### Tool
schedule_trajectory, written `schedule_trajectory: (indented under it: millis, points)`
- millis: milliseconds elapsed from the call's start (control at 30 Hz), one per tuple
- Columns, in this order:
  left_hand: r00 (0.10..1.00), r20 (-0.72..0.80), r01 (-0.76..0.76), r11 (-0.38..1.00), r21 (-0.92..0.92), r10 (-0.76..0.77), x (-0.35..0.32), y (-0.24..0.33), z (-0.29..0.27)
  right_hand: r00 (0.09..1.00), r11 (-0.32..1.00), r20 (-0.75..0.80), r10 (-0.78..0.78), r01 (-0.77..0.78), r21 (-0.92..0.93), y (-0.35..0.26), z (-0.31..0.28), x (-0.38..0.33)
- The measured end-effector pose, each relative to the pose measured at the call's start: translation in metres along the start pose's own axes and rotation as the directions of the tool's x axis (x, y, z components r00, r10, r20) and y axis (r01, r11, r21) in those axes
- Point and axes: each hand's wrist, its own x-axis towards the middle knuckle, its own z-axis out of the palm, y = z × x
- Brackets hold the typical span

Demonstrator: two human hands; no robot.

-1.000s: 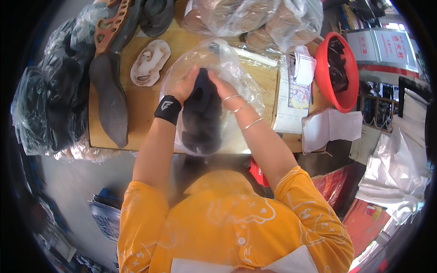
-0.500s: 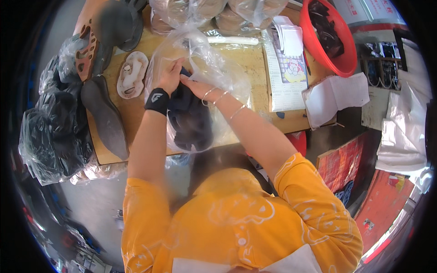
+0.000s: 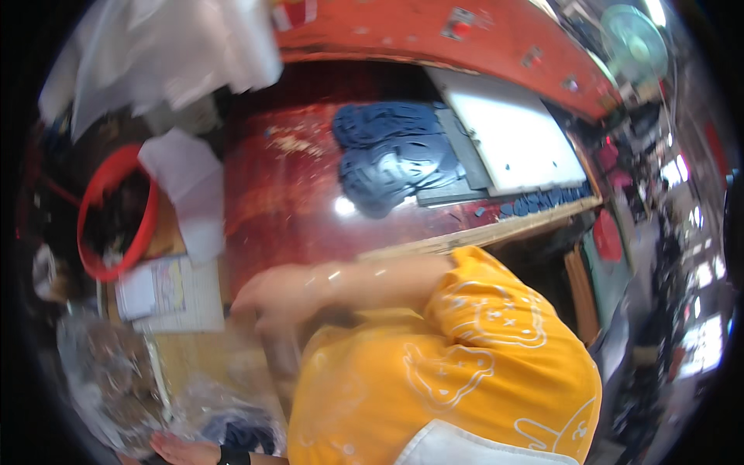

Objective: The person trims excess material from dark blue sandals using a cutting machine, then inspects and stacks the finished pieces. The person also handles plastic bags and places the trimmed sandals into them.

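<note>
At the lower left edge my left hand [image 3: 184, 449], with a black wristband, lies flat with its fingers stretched out. It is beside the clear plastic bag [image 3: 198, 395], in which dark blue pieces [image 3: 236, 434] show. My right hand [image 3: 273, 301] is over the near left edge of the dark red table, smeared by motion, so its fingers cannot be read. Farther off on that table lie two stacks of dark blue cut-out pieces, like sandal uppers, one [image 3: 387, 124] behind the other [image 3: 395, 170], apart from both hands.
A white board [image 3: 515, 143] rests on dark sheets [image 3: 453, 194] by the stacks, with small blue scraps [image 3: 542, 203] along the wooden rim. Left stand a red basin [image 3: 89, 225], white paper [image 3: 190, 194] and printed sheets [image 3: 205, 298]. A red-orange panel [image 3: 434, 35] spans the back.
The view has swung right to the dark red table. My hands, earlier together at the dark blue item in the bag, are apart; my right hand has moved right, my left stays by the bag.
</note>
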Motion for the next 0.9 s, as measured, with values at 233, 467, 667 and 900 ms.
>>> schedule_trajectory:
  millis: [233,467,667,900]
  points:
    - [0.399,0.855,0.264,0.851,-0.454,0.333,-0.14,0.119,0.31,0.375,0.746,-0.874,0.31,-0.666,-0.021,0.078,-0.158,-0.261]
    - [-0.353,0.856,-0.011,0.913,-0.408,0.378,-0.328,0.217,0.553,0.342,0.64,-0.838,0.426,-0.768,0.012,0.119,-0.148,-0.314]
    - [-0.65,0.743,-0.312,0.838,-0.449,0.156,-0.409,0.244,0.616,0.359,0.689,-0.84,0.407,-0.725,0.024,0.123,-0.149,-0.324]
    - [-0.897,0.422,-0.3,0.879,-0.371,-0.128,-0.412,0.267,0.629,0.388,0.733,-0.828,0.405,-0.679,0.04,0.116,-0.157,-0.329]
